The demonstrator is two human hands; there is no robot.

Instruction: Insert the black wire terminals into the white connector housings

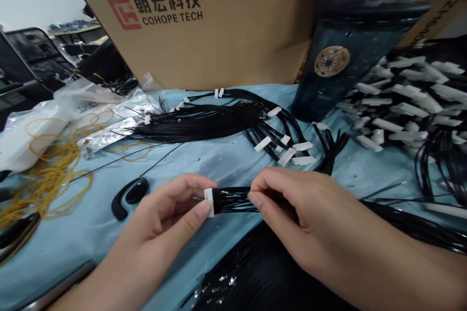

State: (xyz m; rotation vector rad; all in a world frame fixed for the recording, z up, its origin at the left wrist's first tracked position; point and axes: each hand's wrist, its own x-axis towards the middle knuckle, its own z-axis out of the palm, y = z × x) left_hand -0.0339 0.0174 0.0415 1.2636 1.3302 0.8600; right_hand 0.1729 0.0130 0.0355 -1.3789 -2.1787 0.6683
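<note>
My left hand (164, 223) pinches a white multi-pin connector (209, 202) between thumb and fingers. The connector ends a short bundle of black wires (233, 200). My right hand (302, 214) grips those wires between thumb and fingers, close to the left hand. Below the hands, more black wire (255, 286) lies in a dark heap. Farther up the light blue cloth (73, 248), a long black wire harness (204, 124) with white connectors spreads out. Another pile of harnesses with white connectors (404, 102) lies at the right.
A cardboard box printed COHOPE TECH (182, 24) stands behind the cloth, beside a dark blue container (339, 58). Yellow rubber bands (47, 175), a black curved object (129, 197), a plastic bag (47, 126) and a foil strip (105, 136) lie at the left.
</note>
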